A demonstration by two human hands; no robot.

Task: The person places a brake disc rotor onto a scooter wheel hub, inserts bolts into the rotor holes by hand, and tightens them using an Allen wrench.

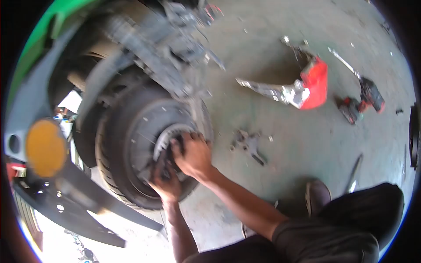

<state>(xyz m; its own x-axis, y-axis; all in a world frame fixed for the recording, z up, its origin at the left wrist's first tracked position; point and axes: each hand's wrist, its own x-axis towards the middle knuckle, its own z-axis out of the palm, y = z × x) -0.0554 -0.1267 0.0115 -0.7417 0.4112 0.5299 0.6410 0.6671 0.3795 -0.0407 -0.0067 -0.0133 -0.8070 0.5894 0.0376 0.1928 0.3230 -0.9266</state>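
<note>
The right hand (195,154) is curling its fingers over the hub (176,128) at the middle of the wheel (139,127), and the left hand (166,183) is bending upward just below it; whether either is pinching anything between them, I cannot tell. The wheel is standing upright under the vehicle's fender (35,94). If it were turning under an uneven push, knuckles could be catching against the hub; a weak hold could be sending a loose piece down to the floor (285,144). The hands are hiding the hub's centre, blur is smearing the fingertips, and the bottom edge is cutting off the left forearm (180,230).
</note>
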